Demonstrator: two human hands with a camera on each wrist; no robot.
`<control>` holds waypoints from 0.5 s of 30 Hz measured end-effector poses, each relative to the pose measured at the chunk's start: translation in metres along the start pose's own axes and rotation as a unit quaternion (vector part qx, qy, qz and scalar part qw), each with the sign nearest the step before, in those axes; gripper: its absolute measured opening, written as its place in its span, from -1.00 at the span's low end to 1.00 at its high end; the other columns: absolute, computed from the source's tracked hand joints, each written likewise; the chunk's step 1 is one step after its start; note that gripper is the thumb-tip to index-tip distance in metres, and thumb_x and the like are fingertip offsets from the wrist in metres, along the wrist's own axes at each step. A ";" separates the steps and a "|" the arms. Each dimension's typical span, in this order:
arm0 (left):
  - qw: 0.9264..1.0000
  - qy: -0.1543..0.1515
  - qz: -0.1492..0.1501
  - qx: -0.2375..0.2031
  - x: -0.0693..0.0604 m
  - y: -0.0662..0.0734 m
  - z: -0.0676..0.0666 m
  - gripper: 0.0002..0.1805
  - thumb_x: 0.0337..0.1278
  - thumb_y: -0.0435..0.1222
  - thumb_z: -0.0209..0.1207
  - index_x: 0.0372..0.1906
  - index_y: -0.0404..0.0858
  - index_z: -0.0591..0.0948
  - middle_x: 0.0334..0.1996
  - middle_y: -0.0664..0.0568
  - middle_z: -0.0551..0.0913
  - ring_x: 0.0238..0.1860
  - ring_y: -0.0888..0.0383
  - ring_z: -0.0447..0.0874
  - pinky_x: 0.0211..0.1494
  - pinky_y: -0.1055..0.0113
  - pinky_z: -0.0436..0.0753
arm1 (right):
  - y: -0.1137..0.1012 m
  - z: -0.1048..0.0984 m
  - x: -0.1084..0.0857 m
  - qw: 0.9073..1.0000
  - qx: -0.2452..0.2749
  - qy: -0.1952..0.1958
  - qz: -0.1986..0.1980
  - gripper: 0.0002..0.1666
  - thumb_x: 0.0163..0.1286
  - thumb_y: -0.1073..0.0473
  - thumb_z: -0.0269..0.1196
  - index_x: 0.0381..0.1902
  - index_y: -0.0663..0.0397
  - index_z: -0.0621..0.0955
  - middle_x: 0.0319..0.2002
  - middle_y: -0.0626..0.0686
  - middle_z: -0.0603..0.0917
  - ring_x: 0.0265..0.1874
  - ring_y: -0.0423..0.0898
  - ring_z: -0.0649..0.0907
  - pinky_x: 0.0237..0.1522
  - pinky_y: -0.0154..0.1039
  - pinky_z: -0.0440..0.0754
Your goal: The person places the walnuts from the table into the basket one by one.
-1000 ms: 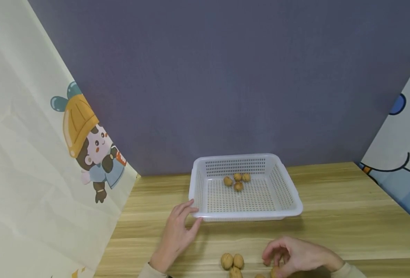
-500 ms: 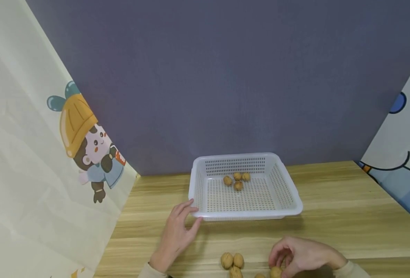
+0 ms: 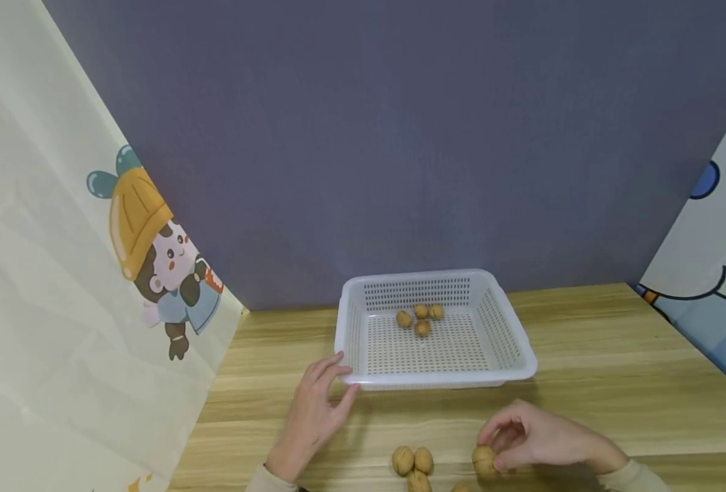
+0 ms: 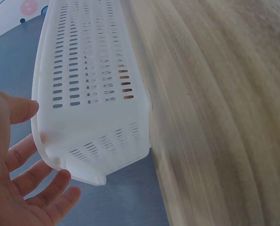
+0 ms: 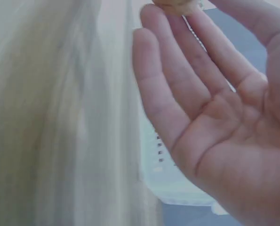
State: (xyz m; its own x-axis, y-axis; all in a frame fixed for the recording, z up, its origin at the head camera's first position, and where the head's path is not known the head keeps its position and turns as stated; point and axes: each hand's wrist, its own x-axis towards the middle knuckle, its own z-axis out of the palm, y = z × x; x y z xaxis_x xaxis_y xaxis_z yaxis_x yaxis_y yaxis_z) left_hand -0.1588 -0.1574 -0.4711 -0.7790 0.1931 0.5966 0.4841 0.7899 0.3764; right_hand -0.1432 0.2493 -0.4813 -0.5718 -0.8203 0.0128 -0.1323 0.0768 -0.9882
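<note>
My right hand (image 3: 537, 437) pinches a walnut (image 3: 484, 462) between thumb and fingertips, in front of the basket's right side. The right wrist view shows part of this walnut (image 5: 175, 5) at the top edge, by the fingertips. My left hand (image 3: 313, 413) rests its loosely spread fingers and thumb against the near left corner of a white plastic basket (image 3: 430, 379). From the left wrist, this hand (image 4: 24, 174) touches the basket's rim (image 4: 37, 70) without wrapping round it. Several walnuts (image 3: 422, 329) lie together inside, toward the back.
A cluster of walnuts (image 3: 403, 460) lies on the wooden table (image 3: 590, 369) between my hands. Another walnut (image 3: 461, 488) is cut off by the bottom edge of the head view. Behind the basket rises a dark grey panel (image 3: 399, 150); printed sheets (image 3: 43, 287) flank the table.
My right hand has closed its fingers on a walnut and lifted it slightly, moving a little away from the person. The left hand and the basket stay in place.
</note>
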 end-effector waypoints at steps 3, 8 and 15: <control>1.000 0.002 0.000 0.002 -0.001 0.000 0.000 -0.68 0.08 -0.15 0.53 -0.06 -0.11 0.77 0.25 -0.08 0.75 0.24 -0.04 0.72 0.32 0.00 0.75 | -0.009 -0.003 0.001 0.999 -0.009 0.029 -0.017 -0.68 0.45 0.41 0.31 0.13 0.31 0.69 -0.06 -0.02 0.85 -0.12 -0.25 0.81 -0.13 -0.25 0.88; 1.000 0.005 0.004 0.003 -0.001 0.000 0.000 -0.67 0.07 -0.15 0.53 -0.06 -0.12 0.77 0.24 -0.08 0.76 0.23 -0.05 0.72 0.31 -0.01 0.75 | -0.031 -0.007 0.002 0.997 -0.029 0.068 -0.018 -0.66 0.48 0.40 0.30 0.16 0.40 0.65 0.02 -0.08 0.83 -0.05 -0.22 0.80 -0.05 -0.26 0.86; 1.000 0.005 0.008 -0.002 0.000 0.000 -0.001 -0.67 0.05 -0.17 0.55 -0.06 -0.13 0.77 0.23 -0.09 0.76 0.22 -0.05 0.72 0.30 0.00 0.76 | -0.065 -0.016 0.010 0.997 -0.038 0.059 -0.037 -0.66 0.48 0.42 0.29 0.17 0.40 0.65 -0.04 -0.04 0.85 -0.09 -0.20 0.81 -0.05 -0.24 0.86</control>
State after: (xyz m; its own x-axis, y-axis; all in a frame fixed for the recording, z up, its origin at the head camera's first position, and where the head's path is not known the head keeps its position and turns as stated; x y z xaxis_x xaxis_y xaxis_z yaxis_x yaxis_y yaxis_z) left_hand -0.1582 -0.1576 -0.4708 -0.7678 0.1996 0.6089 0.4978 0.7841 0.3706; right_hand -0.1536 0.2451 -0.4144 -0.6493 -0.7530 0.1070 -0.2363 0.0660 -0.9694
